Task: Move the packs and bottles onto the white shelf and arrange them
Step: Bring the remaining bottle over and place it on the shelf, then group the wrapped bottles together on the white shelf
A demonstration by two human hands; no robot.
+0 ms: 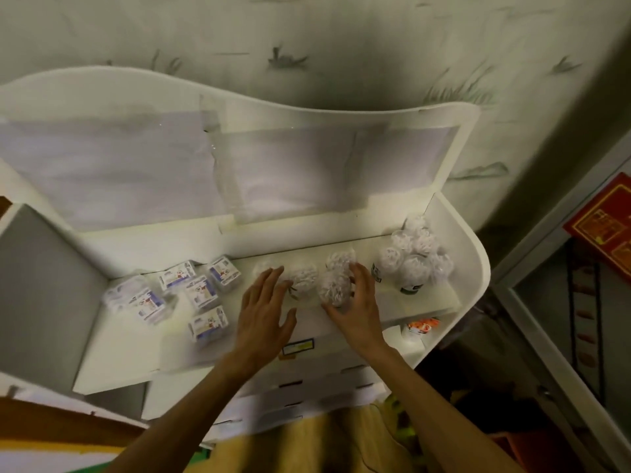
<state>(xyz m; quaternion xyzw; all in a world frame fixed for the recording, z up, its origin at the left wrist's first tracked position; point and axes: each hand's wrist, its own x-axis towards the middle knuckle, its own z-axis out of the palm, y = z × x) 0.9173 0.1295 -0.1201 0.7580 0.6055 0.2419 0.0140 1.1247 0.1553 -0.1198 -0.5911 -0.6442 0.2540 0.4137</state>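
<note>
The white shelf (112,349) spans the middle of the view. Several small white and blue packs (201,291) lie scattered on its left half. A tight cluster of clear bottles (415,259) filled with white pieces stands at the right end. Three more bottles stand in the middle: one (304,279) between my hands, one (339,259) behind, and one (334,288) in front. My right hand (358,308) curls around that front bottle, fingers touching its right side. My left hand (264,308) is flat with spread fingers, resting by the middle bottle's left side.
A white back panel (239,172) rises behind the shelf against a patterned wall. A lower shelf level holds an orange-labelled pack (423,325). A grey side board (44,288) closes the left end. A red box (604,223) sits on a unit at the right.
</note>
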